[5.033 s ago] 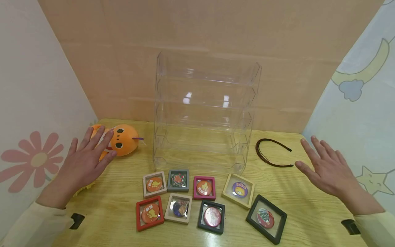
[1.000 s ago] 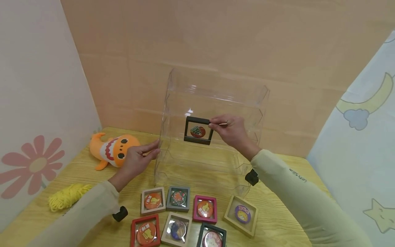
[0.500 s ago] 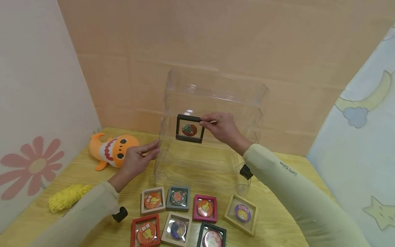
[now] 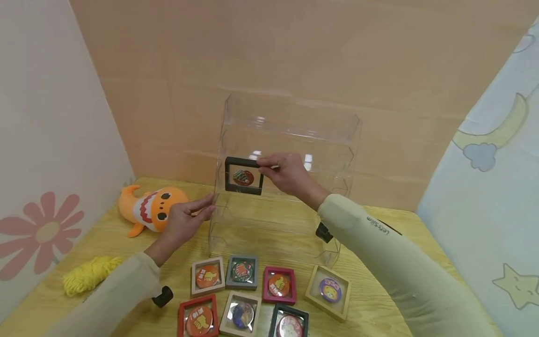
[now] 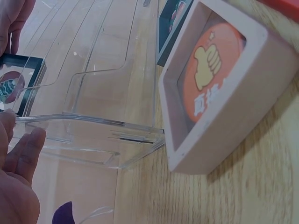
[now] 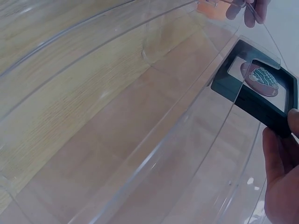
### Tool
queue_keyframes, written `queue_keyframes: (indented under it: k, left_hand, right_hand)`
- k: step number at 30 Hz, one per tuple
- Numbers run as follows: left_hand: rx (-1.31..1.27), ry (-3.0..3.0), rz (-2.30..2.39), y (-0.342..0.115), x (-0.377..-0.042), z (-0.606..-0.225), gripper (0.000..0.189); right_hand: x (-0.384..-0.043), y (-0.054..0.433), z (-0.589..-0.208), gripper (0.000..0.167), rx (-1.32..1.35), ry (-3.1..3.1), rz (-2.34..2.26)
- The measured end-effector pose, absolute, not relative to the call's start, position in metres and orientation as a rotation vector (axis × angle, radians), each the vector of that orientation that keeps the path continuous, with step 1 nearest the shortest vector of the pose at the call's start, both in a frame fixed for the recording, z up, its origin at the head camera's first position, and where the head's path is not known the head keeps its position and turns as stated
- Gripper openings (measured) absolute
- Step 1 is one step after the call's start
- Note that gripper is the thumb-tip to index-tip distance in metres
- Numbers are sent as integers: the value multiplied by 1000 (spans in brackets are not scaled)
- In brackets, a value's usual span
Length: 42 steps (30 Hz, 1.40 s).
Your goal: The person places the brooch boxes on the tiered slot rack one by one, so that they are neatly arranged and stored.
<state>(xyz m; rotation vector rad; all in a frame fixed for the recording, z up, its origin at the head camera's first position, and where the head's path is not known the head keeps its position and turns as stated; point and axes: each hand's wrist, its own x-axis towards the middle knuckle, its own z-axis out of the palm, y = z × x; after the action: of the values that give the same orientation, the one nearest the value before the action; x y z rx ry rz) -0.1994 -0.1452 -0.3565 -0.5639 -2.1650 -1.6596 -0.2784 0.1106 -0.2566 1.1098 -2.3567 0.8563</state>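
Note:
My right hand (image 4: 290, 175) pinches the upper right corner of a black square display frame (image 4: 243, 178), which holds a round red badge with a green tree on it. The frame stands upright at the left end of a middle tier of the clear plastic rack (image 4: 290, 131); in the right wrist view, the front lip of that tier crosses the frame (image 6: 259, 79). At the rack's left side, my left hand (image 4: 185, 222) grips the edge of the side panel between thumb and fingers. In the left wrist view, the fingers (image 5: 28, 154) lie against the panel.
Several framed badges lie before the rack, among them a red frame (image 4: 198, 318), a magenta one (image 4: 280, 285) and a yellow one (image 4: 329, 291). An orange plush shark (image 4: 145, 210) and yellow yarn (image 4: 90, 275) lie left. A dark headband (image 4: 391, 228) shows behind my right forearm.
Five seconds ago both hands were open above the table and the black frame lay at the front right. Over the last second my right hand has slid it leftward along the tier.

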Motion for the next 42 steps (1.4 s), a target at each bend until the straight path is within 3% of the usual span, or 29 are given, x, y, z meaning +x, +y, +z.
queue_keyframes:
  k: [10,28,36,42]
  left_hand:
    - [-532,-2153,-1642,-154,-214,-382,31]
    - [-500,-2158,-1601,-169,-212,-388,32]
    - [-485,-2174,-1621,-171,-212,-389,33]
    - [-481,-2167,-1625,-178,-209,-388,33]
  right_hand:
    - [-275,98,-256,18,1066,-2433,887]
    - [-274,89,-252,21,1087,-2391,796]
    - [-242,118,-247,23,1109,-2354,617]
    - [-200,149,-262,21,1287,-2228,568]
